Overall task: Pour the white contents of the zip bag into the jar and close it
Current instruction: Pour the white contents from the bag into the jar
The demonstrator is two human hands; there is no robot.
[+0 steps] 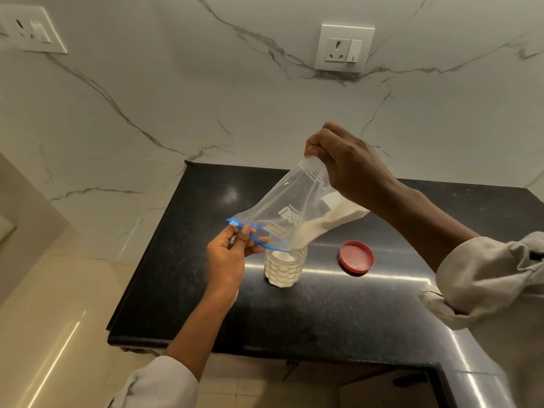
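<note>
A clear zip bag [297, 207] with a blue zip strip hangs upside down over a small clear jar [284, 270] on the black counter [294, 313]. White powder [326, 223] lies along the bag's lower side and runs down to the jar's open mouth; the jar is largely full of white. My right hand [344, 163] pinches the bag's raised bottom corner. My left hand [232, 254] pinches the blue zip edge beside the jar's mouth. The red lid [356, 257] lies on the counter to the right of the jar, inner side up.
A marble wall with two socket plates [343, 48] [31, 29] rises behind the counter. The counter's left and front edges drop to a beige tiled floor [59, 319]. The counter continues toward me on the right.
</note>
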